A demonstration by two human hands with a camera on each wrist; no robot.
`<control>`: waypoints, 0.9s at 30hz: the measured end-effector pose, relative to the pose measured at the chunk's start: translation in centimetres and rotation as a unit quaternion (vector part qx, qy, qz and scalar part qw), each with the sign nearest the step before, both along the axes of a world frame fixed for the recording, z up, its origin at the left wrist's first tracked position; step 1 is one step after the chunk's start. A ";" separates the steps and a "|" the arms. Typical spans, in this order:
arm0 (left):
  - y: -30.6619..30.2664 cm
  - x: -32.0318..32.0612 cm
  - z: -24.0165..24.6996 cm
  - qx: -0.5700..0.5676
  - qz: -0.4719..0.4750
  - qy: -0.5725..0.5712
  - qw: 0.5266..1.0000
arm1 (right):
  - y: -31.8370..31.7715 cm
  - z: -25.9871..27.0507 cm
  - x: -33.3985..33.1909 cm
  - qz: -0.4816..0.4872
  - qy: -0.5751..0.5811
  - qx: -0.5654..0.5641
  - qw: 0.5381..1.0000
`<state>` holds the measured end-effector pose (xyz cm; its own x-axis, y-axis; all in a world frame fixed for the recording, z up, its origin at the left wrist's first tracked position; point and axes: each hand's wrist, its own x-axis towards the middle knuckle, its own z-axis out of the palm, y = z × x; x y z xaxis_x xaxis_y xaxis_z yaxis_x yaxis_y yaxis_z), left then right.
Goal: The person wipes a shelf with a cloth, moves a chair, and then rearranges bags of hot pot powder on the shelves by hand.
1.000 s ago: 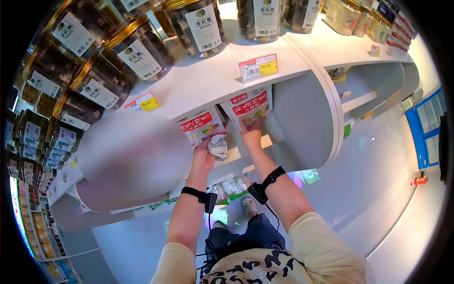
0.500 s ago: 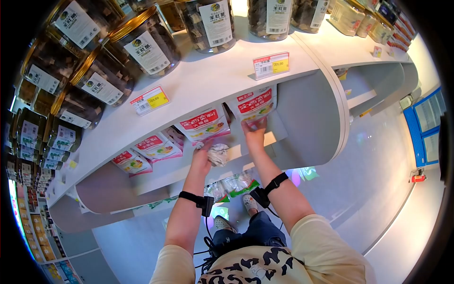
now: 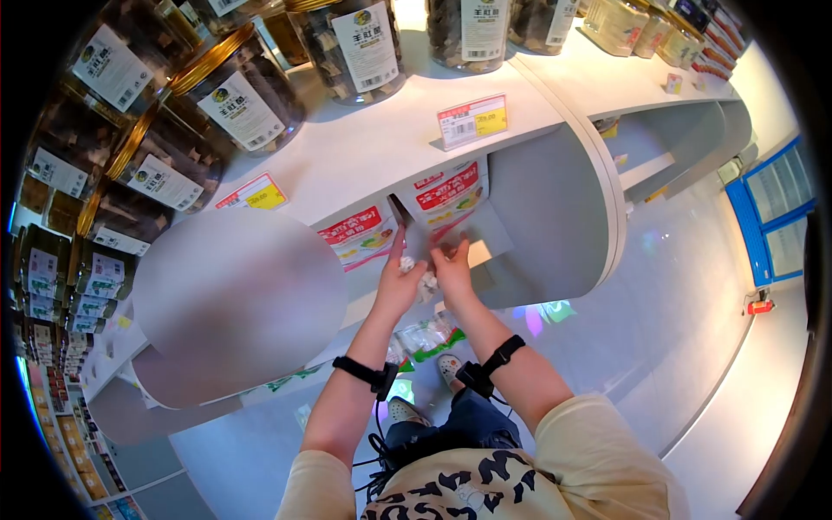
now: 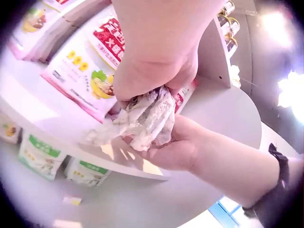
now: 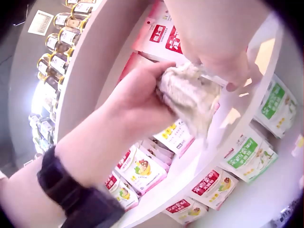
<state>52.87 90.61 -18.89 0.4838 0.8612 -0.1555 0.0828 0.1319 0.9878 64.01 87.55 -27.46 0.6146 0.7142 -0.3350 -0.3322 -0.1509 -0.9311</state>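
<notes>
A crumpled whitish cloth (image 3: 425,284) is between the two hands, in front of the shelf compartment. My left hand (image 3: 397,288) grips it; in the right wrist view the fingers and thumb of the left hand (image 5: 137,97) close round one side of the cloth (image 5: 190,90). My right hand (image 3: 454,276) is beside it, and in the left wrist view the right hand (image 4: 178,147) has its fingers curled against the cloth's underside (image 4: 154,123). Just behind are a red and white packet (image 3: 451,192) on the right and another packet (image 3: 360,234) on the left.
Jars with gold lids (image 3: 368,52) line the shelf top (image 3: 364,139), with a price tag (image 3: 472,121) at its edge. A blurred grey oval (image 3: 238,303) covers the compartment's left part. Green and white packets (image 5: 249,154) are on a lower level.
My left hand has moved right with the cloth, towards my right hand. The right hand has drawn back from the right packet to the cloth. The blurred oval, absent half a second ago, covers the left packets again.
</notes>
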 end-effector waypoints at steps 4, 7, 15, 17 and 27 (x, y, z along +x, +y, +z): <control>1.1 3.3 -1.5 -0.027 -0.014 -0.031 0.999 | -2.8 -1.1 0.1 0.027 -0.029 -0.032 0.999; 1.6 4.9 -2.4 -0.023 0.009 -0.049 0.998 | -4.9 -0.9 1.4 0.031 0.005 -0.016 0.999; 1.8 5.5 -4.1 0.030 0.030 -0.021 0.999 | -16.4 -2.4 3.8 0.110 -0.016 -0.037 0.993; 1.9 5.2 -5.1 0.042 0.029 -0.010 0.999 | -20.5 -3.1 4.2 0.119 -0.010 -0.060 0.991; 0.0 3.7 -2.5 0.093 0.047 0.073 0.992 | -40.8 -11.2 1.1 0.149 -0.095 -0.311 0.934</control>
<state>56.58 90.61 -21.40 0.3843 0.9217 -0.0525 0.2227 -0.0374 0.9742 65.07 46.80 -38.67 0.5104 0.5673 -0.6463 -0.0263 -0.7409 -0.6711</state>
